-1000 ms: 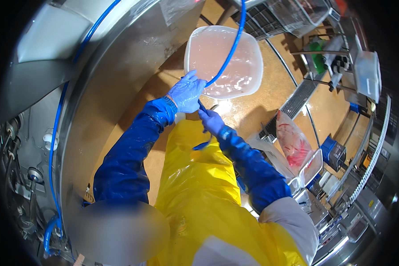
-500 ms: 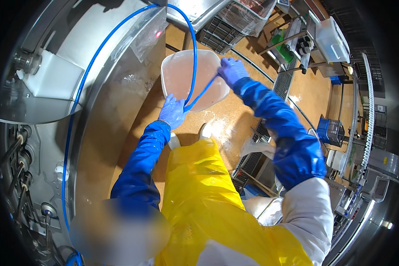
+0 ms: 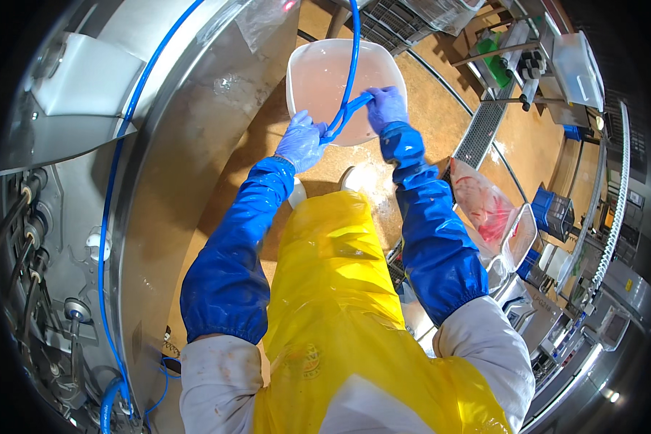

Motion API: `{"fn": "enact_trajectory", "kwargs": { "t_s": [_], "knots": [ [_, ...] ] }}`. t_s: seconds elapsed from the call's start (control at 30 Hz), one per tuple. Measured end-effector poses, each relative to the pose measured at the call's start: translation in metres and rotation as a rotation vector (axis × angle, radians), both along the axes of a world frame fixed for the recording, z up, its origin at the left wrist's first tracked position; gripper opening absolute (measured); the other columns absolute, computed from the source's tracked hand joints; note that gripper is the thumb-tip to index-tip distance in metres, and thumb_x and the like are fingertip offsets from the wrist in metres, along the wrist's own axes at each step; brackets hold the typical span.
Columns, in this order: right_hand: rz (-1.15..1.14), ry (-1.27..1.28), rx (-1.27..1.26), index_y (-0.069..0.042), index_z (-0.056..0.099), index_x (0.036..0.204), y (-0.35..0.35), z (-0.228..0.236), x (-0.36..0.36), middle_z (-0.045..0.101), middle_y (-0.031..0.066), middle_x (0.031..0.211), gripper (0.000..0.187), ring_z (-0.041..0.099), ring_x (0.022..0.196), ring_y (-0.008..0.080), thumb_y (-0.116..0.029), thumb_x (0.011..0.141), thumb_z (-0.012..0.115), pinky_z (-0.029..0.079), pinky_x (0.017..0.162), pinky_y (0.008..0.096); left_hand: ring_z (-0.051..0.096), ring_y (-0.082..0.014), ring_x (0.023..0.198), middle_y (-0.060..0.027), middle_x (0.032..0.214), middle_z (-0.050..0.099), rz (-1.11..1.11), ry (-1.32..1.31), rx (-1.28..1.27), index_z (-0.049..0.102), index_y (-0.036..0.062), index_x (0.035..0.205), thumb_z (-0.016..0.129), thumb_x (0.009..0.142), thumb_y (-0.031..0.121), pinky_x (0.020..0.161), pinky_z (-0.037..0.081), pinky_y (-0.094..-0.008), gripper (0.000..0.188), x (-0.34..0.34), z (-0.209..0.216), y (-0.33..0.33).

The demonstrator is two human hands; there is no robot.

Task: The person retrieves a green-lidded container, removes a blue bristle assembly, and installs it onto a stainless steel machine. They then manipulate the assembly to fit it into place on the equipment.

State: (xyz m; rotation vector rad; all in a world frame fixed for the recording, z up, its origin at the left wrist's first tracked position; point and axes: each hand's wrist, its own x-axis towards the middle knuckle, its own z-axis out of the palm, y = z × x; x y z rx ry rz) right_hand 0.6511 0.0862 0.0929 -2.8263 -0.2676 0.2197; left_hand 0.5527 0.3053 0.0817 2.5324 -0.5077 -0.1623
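My left hand (image 3: pixel 301 141), in a lilac glove, is closed around a blue hose (image 3: pixel 354 54) in front of me. The lilac-gloved right hand (image 3: pixel 387 108) grips the same hose a short way to the right. Between the two hands, lengths of hose cross, and one rises from there past the top of the view. Just beyond and below my hands stands a white tub (image 3: pixel 292 87) of pinkish liquid. Another length of the hose runs down the left side of the view along the steel machine.
Steel machinery (image 3: pixel 148 217) with a curved edge fills the left side. At right, a clear bag with red stains (image 3: pixel 484 206) lies by my right forearm. Black crates (image 3: pixel 383 32) and a rack with a green item (image 3: pixel 493 61) stand farther off. A floor drain grate (image 3: pixel 484 130) crosses the orange floor.
My right hand has come in closer to the left, and the hose between them now crosses itself. The view has shifted, and the red-stained bag has come into sight at right.
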Motion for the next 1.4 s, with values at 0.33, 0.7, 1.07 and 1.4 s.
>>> {"fn": "enact_trajectory", "kwargs": {
  "t_s": [0.33,0.7,1.07,1.4],
  "knots": [
    [0.287,0.121,0.144,-0.002,0.033,0.142,0.04,0.05,-0.107,0.068,0.024,0.085,0.07,0.066,0.073,0.0443,-0.029,0.088,0.067,0.051,0.066,0.0521,0.058,-0.0407,0.093,-0.0175,0.083,0.062,-0.071,-0.125,-0.051,0.06,0.0049,0.089,0.056,0.087,0.013,0.106,0.034,-0.0547,0.01,-0.001,-0.007,0.001],
    [0.196,0.057,-0.207,-0.007,0.071,0.11,-0.038,0.085,-0.018,0.069,0.0141,0.102,0.028,0.066,0.089,0.035,-0.019,0.087,0.059,0.052,0.079,0.0483,0.058,-0.0374,0.094,-0.0151,0.084,0.06,-0.047,-0.217,0.049,0.061,0.0038,0.088,0.057,0.094,0.025,0.105,0.034,-0.0529,0.022,0.001,-0.004,-0.017],
    [-0.257,0.51,1.105,-0.004,0.069,0.097,0.061,-0.017,-0.047,0.064,0.0041,0.079,0.034,0.065,0.083,0.0158,-0.037,0.098,0.061,0.054,0.074,0.0356,0.058,-0.0351,0.104,-0.0146,0.102,0.066,-0.063,-0.044,0.146,0.06,0.0096,0.12,0.052,0.093,0.023,0.108,0.031,-0.0517,0.031,-0.003,-0.008,-0.002],
    [0.095,0.362,0.362,-0.012,0.068,0.099,-0.003,-0.061,-0.199,0.07,0.016,0.088,0.029,0.067,0.082,0.0361,-0.037,0.096,0.053,0.051,0.077,0.0465,0.06,-0.0325,0.097,-0.0136,0.092,0.064,-0.16,-0.1,0.151,0.067,0.0076,0.09,0.066,0.087,0.035,0.102,0.035,-0.0476,0.028,0.001,0.018,0.003]
  ]
}}
